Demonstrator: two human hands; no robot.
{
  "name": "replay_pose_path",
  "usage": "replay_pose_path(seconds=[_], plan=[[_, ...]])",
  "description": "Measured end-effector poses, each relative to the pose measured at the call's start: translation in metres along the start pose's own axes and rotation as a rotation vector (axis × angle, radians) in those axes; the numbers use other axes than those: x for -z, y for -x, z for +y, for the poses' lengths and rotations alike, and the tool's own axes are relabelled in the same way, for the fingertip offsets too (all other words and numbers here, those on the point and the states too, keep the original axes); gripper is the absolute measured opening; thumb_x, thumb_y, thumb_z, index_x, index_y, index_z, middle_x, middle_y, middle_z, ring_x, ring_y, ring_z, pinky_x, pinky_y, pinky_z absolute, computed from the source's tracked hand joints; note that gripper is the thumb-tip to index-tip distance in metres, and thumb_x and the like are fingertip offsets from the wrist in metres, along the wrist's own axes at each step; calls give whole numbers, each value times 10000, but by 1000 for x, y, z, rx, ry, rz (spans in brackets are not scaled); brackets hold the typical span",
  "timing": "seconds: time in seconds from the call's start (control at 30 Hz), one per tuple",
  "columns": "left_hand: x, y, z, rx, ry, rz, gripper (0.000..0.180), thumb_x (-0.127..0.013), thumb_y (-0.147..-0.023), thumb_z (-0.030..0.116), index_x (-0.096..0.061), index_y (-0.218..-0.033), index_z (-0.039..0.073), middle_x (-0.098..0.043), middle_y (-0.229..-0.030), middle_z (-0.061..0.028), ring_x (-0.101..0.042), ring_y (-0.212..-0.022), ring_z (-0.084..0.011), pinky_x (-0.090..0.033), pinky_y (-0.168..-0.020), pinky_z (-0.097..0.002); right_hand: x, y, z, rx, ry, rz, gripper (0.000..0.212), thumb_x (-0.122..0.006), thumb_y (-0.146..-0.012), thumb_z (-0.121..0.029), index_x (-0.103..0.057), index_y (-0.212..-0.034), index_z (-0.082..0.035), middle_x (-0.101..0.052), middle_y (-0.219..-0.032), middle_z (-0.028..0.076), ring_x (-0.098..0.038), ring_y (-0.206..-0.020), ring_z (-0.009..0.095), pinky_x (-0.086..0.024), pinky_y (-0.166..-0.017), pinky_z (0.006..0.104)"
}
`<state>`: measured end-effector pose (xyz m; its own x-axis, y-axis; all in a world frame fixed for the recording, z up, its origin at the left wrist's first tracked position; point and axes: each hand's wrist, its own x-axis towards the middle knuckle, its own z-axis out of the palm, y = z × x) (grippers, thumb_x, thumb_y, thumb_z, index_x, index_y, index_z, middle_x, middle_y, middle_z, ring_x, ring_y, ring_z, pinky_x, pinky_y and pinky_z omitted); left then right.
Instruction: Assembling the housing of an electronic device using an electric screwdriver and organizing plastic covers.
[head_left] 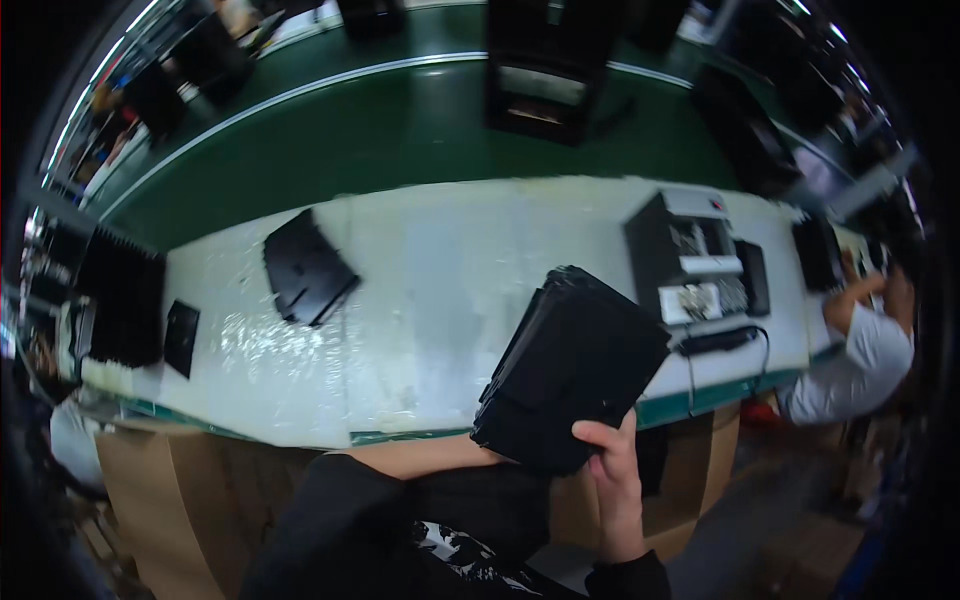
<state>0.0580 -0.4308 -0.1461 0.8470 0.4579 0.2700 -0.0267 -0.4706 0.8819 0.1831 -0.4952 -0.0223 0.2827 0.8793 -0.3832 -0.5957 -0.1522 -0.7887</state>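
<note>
Nearest me, a black stack (590, 360) slants over the bench's (430, 235) edge. Left of the stack lies a black panel (308, 270); my left grip is hidden, I cannot tell its state; my right grip (613, 460) pinches the stack's near corner; right of the stack stands a gray box (648, 250).

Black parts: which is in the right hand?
The large part right of centre, gripped by the right hand; the angular part and small part, further left, are on the table.

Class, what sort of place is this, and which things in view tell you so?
Probably a factory assembly floor: a long white workbench bears a flat black part, cardboard boxes stand along its near edge, and another person is by its right end.
</note>
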Motion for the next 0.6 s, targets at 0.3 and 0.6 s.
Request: replay_pose_path(seconds=[0.3,0.6], plan=[[145,120,-8,276,-570,860,100,-516,-629,-23,-571,-685,40,-570,-683,-106,-551,-604,-284,-440,-571,-373,-115,-104,20,-202,249,-370,481,-635,-634,-63,-525,-1086,58,-598,-972,112,-599,-877,205,-484,-786,301],[288,120,-60,1068,-1040,1167,977,-761,-667,297,-177,-1373,-44,-525,-1091,-272,-503,-1062,-341,-372,-954,-371,-178,-174,48,-226,400,-404,341,-648,-686,-145,-578,-952,56,-621,-851,103,-606,-798,191,-486,-748,295]])
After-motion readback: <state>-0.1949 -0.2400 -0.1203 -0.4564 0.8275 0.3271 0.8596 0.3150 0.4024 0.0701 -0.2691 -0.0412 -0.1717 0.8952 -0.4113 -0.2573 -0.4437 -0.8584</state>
